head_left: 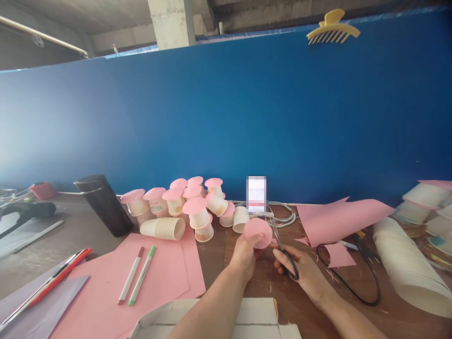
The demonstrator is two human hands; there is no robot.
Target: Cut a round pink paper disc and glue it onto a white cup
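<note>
Left hand: so the left hand (245, 256) has its fingers clamped on a pink disc (257, 231), thumb across the near face, paper held up over the brown bench (215, 263)
Right hand: the right hand (300, 268) sits just right of the disc, fingers wrapped on the handles of some black-handled scissors (282, 248)
Blades: pointing away, right by the disc's edge; honestly can't tell if they're touching it
Phone: bright, pixelated phone (257, 194) propped straight behind the disc, white cables (295, 217) looped to its right
Loose cup: one bare paper cup (241, 220) tipped over, just left of the disc
Topped cups: a whole crowd of cups with pink tops (196, 213), left of the disc and a bit behind, some tilted
Short stack: nested cups (162, 228) lying down, further left of the disc
Flask: black flask (106, 207), well left of the disc
Pens: a brown-capped pen (130, 277) and a green-capped pen (141, 277) on pink sheets (165, 278), left of the disc and nearer
Cutter: red cutter (60, 278), far left of the disc
Right side: curled pink paper (342, 219), a pink scrap (339, 255) and a long cup stack (409, 268), all right of the disc
Cardboard: white cardboard (257, 310), nearer than the disc, under the left forearm
Backdrop: blue wall (226, 117) behind the disc, yellow claw clip shape (333, 27) up high to its right
</note>
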